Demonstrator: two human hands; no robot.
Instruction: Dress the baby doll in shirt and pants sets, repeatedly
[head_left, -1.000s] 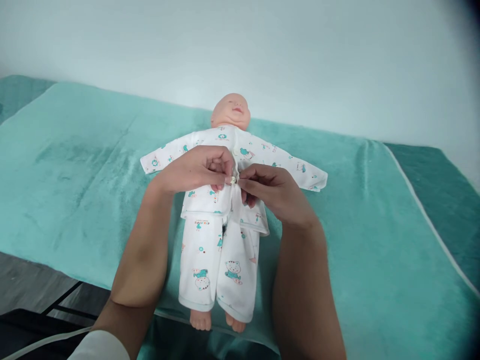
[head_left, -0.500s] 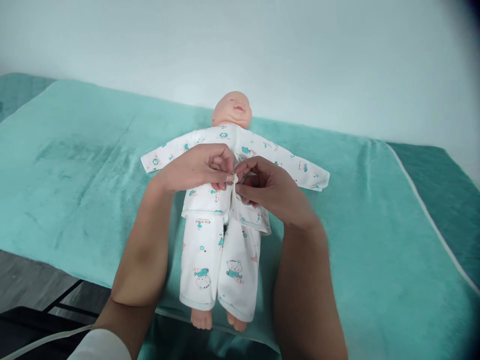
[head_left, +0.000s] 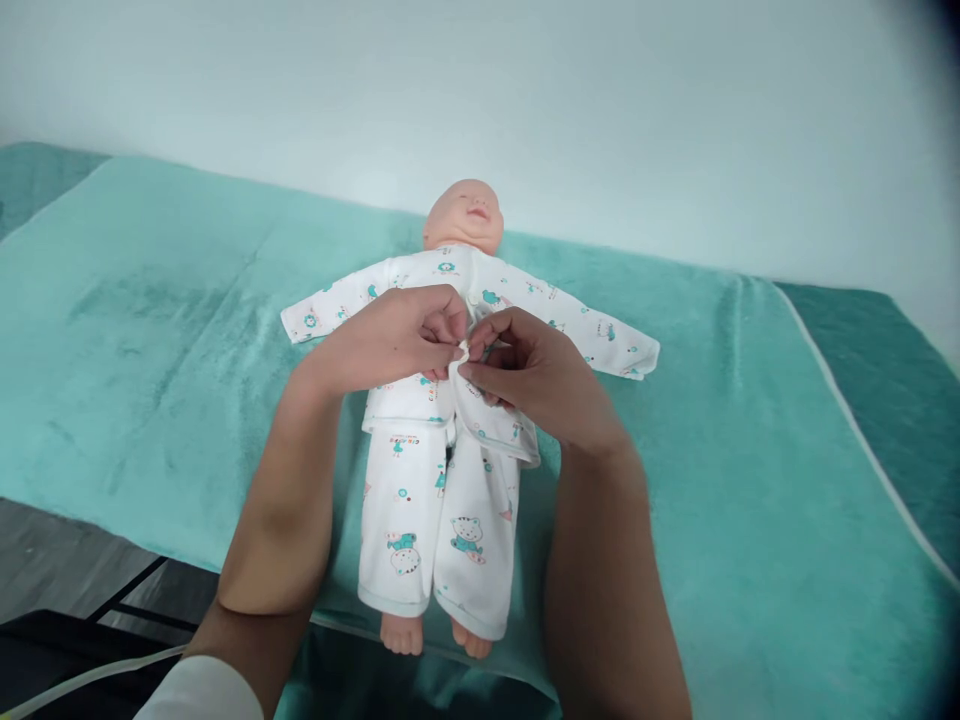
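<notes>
A baby doll (head_left: 463,215) lies on its back, dressed in a white printed jacket (head_left: 409,400) and matching trousers (head_left: 401,520). My left hand (head_left: 409,335) pinches the jacket's front edge at the middle of the chest. My right hand (head_left: 532,370) pinches the opposite front edge, its fingertips meeting those of the left. Between the fingertips shows a small pale fastening (head_left: 463,350), probably a button or snap; its exact kind is hard to make out. Below the hands the right-hand front flap folds outward. Both sleeves lie spread to the sides, and the feet stick out of the trouser legs.
A teal plush cover (head_left: 750,500) spreads under the doll, with a darker piece (head_left: 885,360) at the right. A pale wall (head_left: 600,120) rises behind. At lower left are a black frame (head_left: 127,590), a pale cord (head_left: 97,672) and grey floor (head_left: 45,560).
My right fingers have shifted slightly left, bringing the jacket's right front edge over toward my left fingertips. The flap beneath now curls more. The doll lies as before.
</notes>
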